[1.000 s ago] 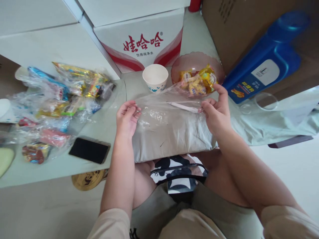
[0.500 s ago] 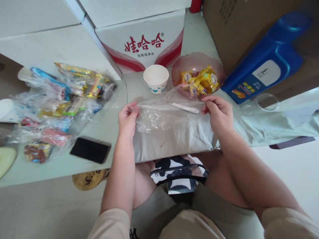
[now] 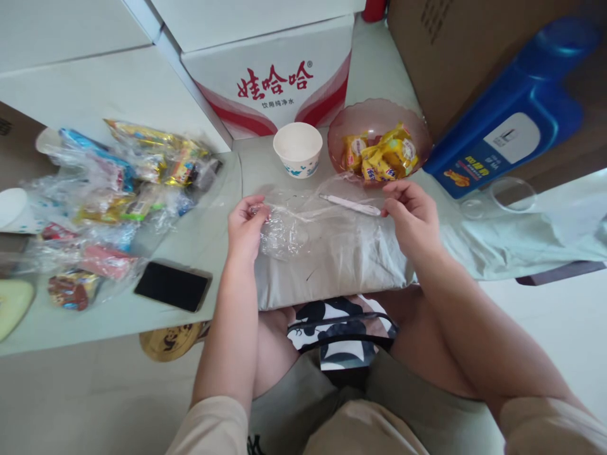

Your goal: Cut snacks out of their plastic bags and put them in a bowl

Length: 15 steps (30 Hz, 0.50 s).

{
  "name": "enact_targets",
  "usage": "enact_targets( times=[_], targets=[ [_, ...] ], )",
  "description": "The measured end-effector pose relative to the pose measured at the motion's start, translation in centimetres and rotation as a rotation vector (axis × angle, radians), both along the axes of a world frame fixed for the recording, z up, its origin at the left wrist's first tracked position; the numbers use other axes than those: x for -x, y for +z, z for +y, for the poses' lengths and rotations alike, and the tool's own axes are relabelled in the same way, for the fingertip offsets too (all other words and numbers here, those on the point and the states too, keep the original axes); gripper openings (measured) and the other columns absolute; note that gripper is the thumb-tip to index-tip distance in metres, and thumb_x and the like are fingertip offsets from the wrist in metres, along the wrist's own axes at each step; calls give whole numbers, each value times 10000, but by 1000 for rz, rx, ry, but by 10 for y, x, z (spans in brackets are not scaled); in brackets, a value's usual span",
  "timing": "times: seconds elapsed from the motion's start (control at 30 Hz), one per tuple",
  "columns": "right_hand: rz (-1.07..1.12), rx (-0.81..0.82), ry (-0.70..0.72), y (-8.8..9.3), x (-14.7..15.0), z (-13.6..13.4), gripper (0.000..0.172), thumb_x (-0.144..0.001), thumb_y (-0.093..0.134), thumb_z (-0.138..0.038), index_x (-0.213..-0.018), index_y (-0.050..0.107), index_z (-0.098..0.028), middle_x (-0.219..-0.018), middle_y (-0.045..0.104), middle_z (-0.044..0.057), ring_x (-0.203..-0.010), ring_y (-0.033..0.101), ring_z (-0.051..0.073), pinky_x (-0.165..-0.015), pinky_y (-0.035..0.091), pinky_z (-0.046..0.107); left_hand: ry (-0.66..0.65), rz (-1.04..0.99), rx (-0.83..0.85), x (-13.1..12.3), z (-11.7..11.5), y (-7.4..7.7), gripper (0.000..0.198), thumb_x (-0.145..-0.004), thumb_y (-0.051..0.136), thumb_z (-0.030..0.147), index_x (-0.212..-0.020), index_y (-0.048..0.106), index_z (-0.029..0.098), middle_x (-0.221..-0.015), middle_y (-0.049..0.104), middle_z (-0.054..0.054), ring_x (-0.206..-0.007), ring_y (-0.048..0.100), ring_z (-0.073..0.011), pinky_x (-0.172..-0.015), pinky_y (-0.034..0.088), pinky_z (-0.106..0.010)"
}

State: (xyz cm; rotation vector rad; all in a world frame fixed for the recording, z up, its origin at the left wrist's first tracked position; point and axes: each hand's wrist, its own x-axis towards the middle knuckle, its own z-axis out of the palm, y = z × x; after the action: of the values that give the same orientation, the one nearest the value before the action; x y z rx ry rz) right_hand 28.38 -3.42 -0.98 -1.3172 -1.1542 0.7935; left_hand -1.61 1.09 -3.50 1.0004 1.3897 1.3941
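1. Nearest me, on the left of the cloth-covered bench [image 3: 114,319], lies one dark phone [image 3: 173,285], face up near the edge, perhaps set aside so the hands have elbow room.
2. Two hands are at work. The left hand [image 3: 247,229] pinches crumpled clear film [image 3: 284,237] between thumb and fingertips; so thin a thing would probably slide from a looser hold.
3. The right hand [image 3: 408,213] has its fingers curled, thumb close to forefinger, but I can't tell whether it grips the film's other end. The film, one piece as far as I see, lies slack between the hands, over the bench's near edge.
4. One slim white tool [image 3: 353,205] lies by the film, its right end just beside the right fingertips; whether they touch it is unclear.
5. To the left sprawls a heap of wrapped snacks [image 3: 142,205], too overlapped to count, with one patterned paper cup [image 3: 16,212] at its far-left side, apparently tipped.
6. Beyond the film, one paper cup [image 3: 298,155] stands upright. Beside it, one pink bowl [image 3: 344,129] holds at least three yellow packets [image 3: 386,158], presumably so they stay gathered.
7. Right of those are one clear cup [image 3: 512,196], seemingly on its side, and one blue bottle [image 3: 509,129].
8. Farthest, one red-lettered box [image 3: 270,79] backs the scene.
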Motion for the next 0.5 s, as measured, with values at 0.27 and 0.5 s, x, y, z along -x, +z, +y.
enact_targets(
  times=[0.27, 0.5],
  targets=[
    [-211, 116, 142, -9, -8, -1, 302, -846, 635, -342, -1132, 656, -246, -901, 643, 16, -728, 589, 158, -684, 516, 313, 0, -14, 6, -1, -2, 0, 176, -706, 782, 222, -849, 682, 205, -672, 590, 40, -584, 551, -91, -597, 453, -222],
    [-671, 142, 489, -20, 4, -7, 439, -836, 650, -302, -1262, 656, -198, -1191, 667, 140, -996, 667, 285, -948, 549, 477, -26, -14, 33, -5, -3, 3, 175, -695, 767, 249, -837, 675, 206, -667, 578, 38, -574, 524, -96, -584, 421, -229]
  ],
)
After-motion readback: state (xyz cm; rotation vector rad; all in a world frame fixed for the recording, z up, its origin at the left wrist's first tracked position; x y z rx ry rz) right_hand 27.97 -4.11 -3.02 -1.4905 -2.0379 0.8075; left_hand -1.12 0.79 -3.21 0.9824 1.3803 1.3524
